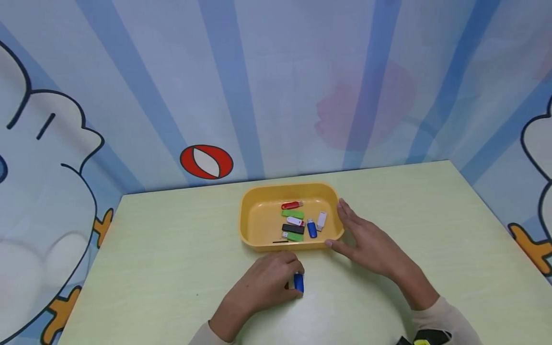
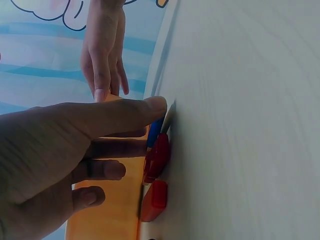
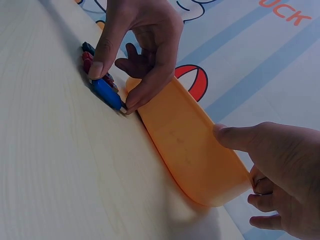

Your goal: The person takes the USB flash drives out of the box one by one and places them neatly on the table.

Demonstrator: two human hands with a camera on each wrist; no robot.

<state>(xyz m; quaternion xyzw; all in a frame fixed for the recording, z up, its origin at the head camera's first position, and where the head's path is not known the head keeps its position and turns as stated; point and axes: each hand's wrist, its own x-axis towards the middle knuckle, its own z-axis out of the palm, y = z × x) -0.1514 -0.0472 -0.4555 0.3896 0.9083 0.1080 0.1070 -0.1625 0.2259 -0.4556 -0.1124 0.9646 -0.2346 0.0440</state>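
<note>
My left hand (image 1: 269,278) is at the front of the yellow tray (image 1: 254,244), with thumb and fingertips pinching a blue USB stick (image 1: 299,283) at its two ends. The stick is close over the table, as the right wrist view shows. Red USB sticks (image 2: 159,156) lie beside it, mostly hidden under the hand in the head view. My right hand (image 1: 371,244) rests at the tray's right front corner, thumb on the front rim and fingers extended along the right side. Inside the tray are several USB sticks, including a red one (image 1: 292,205) and a blue one (image 1: 312,228).
The tray stands on a pale table (image 1: 172,268), near its back edge. Behind the table rises a blue striped backdrop (image 1: 280,86) with cartoon figures. A dark stick (image 3: 88,48) lies at the far end of the row on the table.
</note>
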